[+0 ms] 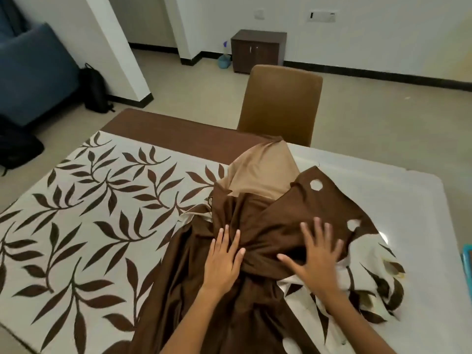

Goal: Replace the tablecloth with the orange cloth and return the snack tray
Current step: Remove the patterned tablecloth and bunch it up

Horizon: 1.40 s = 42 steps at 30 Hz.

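The tablecloth (84, 215) is a cream fabric printed with dark brown leaf sprigs and bordered by a plain brown band along the far edge. Its left part lies flat over the left half of the table (383, 180). Its right part is gathered into a crumpled heap near the middle of the near edge, with soft folds, a tan underside turned up toward the far edge, and a brown flap showing 2 round cream holes. More cream-and-leaf fabric bunches at the right of the heap, toward the near right corner.

The left hand (223, 261) lies palm down on the brown folds, fingers straight and close together, pressing the cloth rather than gripping it. The right hand (316, 251) lies flat on the heap just beside it, fingers spread wide apart, clamped on nothing.

The right half of the table is bare, a smooth glossy white top with a rounded far right corner. A sliver of a teal object (467, 261) shows at the right edge. A tan padded chair (279, 103) stands against the far edge. Beyond it a dark wood cabinet (258, 49) stands by the wall; a black backpack (95, 90) leans on a pillar at left.
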Available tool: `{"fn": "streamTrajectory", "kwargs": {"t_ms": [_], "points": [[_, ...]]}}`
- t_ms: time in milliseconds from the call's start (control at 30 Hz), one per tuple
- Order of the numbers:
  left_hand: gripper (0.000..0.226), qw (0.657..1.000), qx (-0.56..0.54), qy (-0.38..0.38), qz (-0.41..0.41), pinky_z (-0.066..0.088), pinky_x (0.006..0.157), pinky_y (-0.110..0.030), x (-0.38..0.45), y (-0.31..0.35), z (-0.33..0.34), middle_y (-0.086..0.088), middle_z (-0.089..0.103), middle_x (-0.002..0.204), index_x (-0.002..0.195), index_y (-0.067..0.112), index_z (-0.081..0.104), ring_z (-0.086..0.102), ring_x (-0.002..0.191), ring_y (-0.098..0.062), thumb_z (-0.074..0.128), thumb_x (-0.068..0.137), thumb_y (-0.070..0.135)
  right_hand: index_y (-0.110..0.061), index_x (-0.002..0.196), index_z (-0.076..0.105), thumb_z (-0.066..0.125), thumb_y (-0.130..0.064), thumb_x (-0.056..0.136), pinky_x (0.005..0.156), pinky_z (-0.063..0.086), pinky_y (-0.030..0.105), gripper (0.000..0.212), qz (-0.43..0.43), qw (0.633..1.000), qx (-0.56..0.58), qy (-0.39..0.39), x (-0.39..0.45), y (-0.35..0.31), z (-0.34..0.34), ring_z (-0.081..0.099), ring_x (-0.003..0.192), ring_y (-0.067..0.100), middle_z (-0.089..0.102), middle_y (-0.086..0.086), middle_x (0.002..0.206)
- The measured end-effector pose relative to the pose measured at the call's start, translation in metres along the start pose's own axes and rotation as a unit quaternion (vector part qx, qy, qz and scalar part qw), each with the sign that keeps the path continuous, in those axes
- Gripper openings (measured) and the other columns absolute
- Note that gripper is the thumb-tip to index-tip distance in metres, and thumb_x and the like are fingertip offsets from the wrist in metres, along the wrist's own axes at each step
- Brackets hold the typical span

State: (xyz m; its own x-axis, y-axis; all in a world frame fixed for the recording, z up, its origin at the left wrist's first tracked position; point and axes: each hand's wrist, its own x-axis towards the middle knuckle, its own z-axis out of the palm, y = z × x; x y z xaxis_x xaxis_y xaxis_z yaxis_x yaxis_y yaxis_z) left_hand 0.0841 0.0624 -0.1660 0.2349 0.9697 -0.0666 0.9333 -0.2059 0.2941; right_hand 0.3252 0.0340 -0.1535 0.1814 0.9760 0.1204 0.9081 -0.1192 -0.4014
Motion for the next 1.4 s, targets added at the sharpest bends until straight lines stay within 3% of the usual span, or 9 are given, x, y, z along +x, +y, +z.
{"fn": "streamTrajectory", "kwargs": {"t_ms": [200,300,367,467,667,833,967,1133,1400], "points": [[0.055,1.000,0.020,0.005,0.002,0.001,0.117,-0.031,-0.004,-0.005,0.016,0.001,-0.002,0.160,0.150,0.033,0.002,-0.009,0.146,-0.017,0.012,0.099,0.050,-0.012,0.150,0.016,0.029,-0.092,0.062,0.112,0.009,0.061,0.120,0.118,0.989,-0.066,-0.065,-0.010,0.042,0.004,0.014,0.145,0.031,0.018,0.011,0.157],[0.058,0.999,0.026,0.028,0.003,0.007,0.117,-0.035,-0.005,-0.001,0.018,-0.003,0.007,0.159,0.151,0.027,0.010,0.003,0.147,-0.022,0.008,0.097,0.050,-0.008,0.140,0.039,0.052,-0.065,0.081,0.112,0.025,0.045,0.083,0.115,0.993,0.018,-0.028,-0.009,0.030,0.010,0.043,0.131,0.031,0.049,0.012,0.140],[0.060,0.999,0.028,0.035,0.004,0.007,0.117,-0.036,-0.006,-0.002,0.019,-0.005,0.006,0.159,0.151,0.024,0.007,0.004,0.147,-0.023,0.006,0.096,0.049,-0.005,0.121,0.057,0.050,-0.050,0.087,0.087,0.047,0.041,0.057,0.107,0.990,0.088,0.004,-0.012,0.015,0.010,0.060,0.100,0.036,0.067,0.017,0.105],[0.064,0.999,0.005,0.044,-0.001,-0.004,0.118,-0.033,-0.008,-0.003,0.018,-0.002,-0.011,0.158,0.149,0.020,-0.006,-0.005,0.147,-0.019,0.001,0.094,0.052,0.000,0.111,0.063,0.058,-0.021,0.092,0.067,0.050,0.037,0.029,0.107,0.974,0.181,0.078,-0.004,-0.019,0.000,0.064,0.074,0.035,0.068,0.018,0.080],[0.064,0.943,-0.216,0.246,-0.054,-0.005,0.120,-0.032,0.002,-0.006,-0.033,-0.002,0.000,0.161,0.152,0.016,0.003,0.001,0.148,-0.017,0.012,0.099,0.051,0.005,0.123,0.057,0.058,0.006,0.087,0.103,0.042,0.028,0.036,-0.085,0.940,0.267,0.192,0.077,-0.147,-0.024,0.056,0.115,0.021,0.063,0.019,0.121],[0.060,0.848,-0.311,0.400,-0.155,-0.009,0.118,-0.028,0.016,-0.037,-0.085,0.003,0.000,0.161,0.152,0.023,0.000,0.000,0.147,-0.013,0.009,0.099,0.050,-0.016,0.123,0.063,0.051,-0.044,0.094,0.113,0.021,0.040,0.042,-0.319,0.917,-0.008,-0.238,0.112,-0.222,0.004,0.045,0.130,0.022,0.055,0.007,0.136],[0.059,0.903,-0.230,0.317,-0.177,-0.005,0.119,-0.034,0.011,-0.066,-0.075,0.004,-0.002,0.160,0.152,0.022,0.003,-0.006,0.147,-0.011,0.012,0.099,0.047,-0.020,0.127,0.059,0.047,-0.037,0.095,0.112,0.020,0.054,0.038,-0.252,0.966,0.049,0.009,0.092,-0.211,0.044,0.035,0.139,0.025,0.046,0.005,0.145],[0.060,0.982,-0.083,0.106,-0.132,0.013,0.119,-0.045,0.003,-0.073,-0.026,-0.005,-0.002,0.159,0.152,0.020,0.007,-0.004,0.147,-0.020,0.006,0.097,0.044,-0.030,0.149,0.021,0.026,-0.044,0.101,0.115,0.005,0.059,0.050,-0.185,0.964,-0.112,-0.154,0.077,-0.191,0.103,0.005,0.147,0.031,0.010,0.005,0.159],[0.053,0.987,-0.056,0.089,-0.122,0.018,0.115,-0.039,-0.002,-0.083,-0.006,-0.011,0.015,0.158,0.151,0.021,0.017,0.015,0.146,-0.024,0.027,0.100,0.034,-0.028,0.145,0.033,0.034,-0.040,0.100,0.114,0.019,0.057,0.047,-0.185,0.970,-0.107,-0.114,0.072,-0.181,0.119,0.023,0.144,0.029,0.029,0.005,0.155]]}}
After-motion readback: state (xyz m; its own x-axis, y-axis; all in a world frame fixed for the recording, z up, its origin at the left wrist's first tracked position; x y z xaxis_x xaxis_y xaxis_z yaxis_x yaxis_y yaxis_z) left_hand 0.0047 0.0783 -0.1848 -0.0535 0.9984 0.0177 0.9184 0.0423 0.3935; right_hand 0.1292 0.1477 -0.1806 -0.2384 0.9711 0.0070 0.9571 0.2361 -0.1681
